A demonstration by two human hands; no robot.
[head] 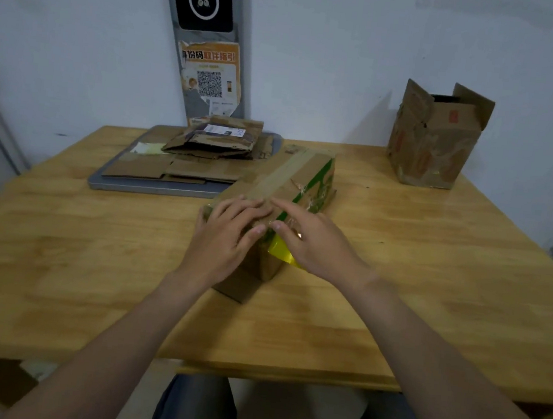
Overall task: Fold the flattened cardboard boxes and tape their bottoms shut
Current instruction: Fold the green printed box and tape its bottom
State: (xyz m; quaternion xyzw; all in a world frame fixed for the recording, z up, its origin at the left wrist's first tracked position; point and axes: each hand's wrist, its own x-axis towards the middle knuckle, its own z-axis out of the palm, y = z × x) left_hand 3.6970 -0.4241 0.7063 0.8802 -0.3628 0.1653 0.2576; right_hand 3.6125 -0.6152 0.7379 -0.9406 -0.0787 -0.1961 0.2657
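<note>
Both your forearms are bare and reach forward, converging toward the middle. Your left hand lies palm down on the box, fingers straight and slightly spread, pointing forward and right. Your right hand is palm down too, fingers straight, pointing forward and left, its thumb just beside your left fingertips. Neither hand curls round anything

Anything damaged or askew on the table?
Upright box at the far right corner is crumpled and scuffed, flaps splayed. Centre box has wrinkled tape on its green side. Nothing spilled.
</note>
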